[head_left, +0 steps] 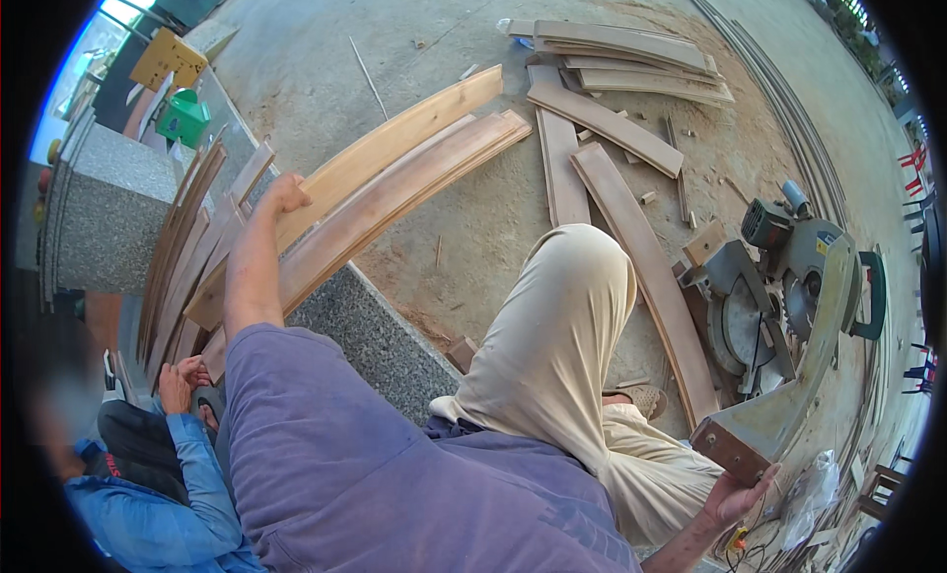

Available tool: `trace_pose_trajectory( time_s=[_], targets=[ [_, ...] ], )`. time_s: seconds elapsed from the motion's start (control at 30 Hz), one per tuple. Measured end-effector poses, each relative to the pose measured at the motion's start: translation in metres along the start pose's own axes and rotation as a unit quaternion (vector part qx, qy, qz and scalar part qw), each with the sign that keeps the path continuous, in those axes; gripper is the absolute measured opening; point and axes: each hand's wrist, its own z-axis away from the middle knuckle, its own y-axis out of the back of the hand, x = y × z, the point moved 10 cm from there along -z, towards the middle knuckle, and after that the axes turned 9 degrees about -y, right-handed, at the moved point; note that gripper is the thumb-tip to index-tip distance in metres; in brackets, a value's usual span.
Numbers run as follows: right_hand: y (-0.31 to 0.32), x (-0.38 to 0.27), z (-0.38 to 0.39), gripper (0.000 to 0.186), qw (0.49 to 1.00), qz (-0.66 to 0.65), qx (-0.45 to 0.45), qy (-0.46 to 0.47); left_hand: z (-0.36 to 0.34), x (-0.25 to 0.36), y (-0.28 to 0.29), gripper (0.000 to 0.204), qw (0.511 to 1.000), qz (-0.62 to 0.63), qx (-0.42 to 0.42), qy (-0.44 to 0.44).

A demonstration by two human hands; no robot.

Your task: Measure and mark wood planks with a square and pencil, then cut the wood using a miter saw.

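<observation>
1 plank [395, 139] in L hand [287, 192]; R hand [734, 498] w/ brn block [730, 453].

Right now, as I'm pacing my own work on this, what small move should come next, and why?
Probably bring the pale angled piece over toward the light wooden board: the right hand holds it by its brown end block, well away from the board, while the left hand is already at the board's edge.
</observation>
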Motion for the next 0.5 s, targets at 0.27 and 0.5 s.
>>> trace_pose_trajectory(
  time_s=[0.27,0.5],
  targets=[
    [-0.054,0.036,-0.039,0.045,0.997,0.022,-0.011,-0.078,-0.020,-0.141,-0.028,0.037,0.996,-0.056,-0.017,0.072],
    [-0.070,0.062,-0.065,0.047,0.994,0.060,-0.001,-0.089,0.015,-0.053,-0.018,0.035,0.956,-0.227,0.187,0.016]
  ],
)
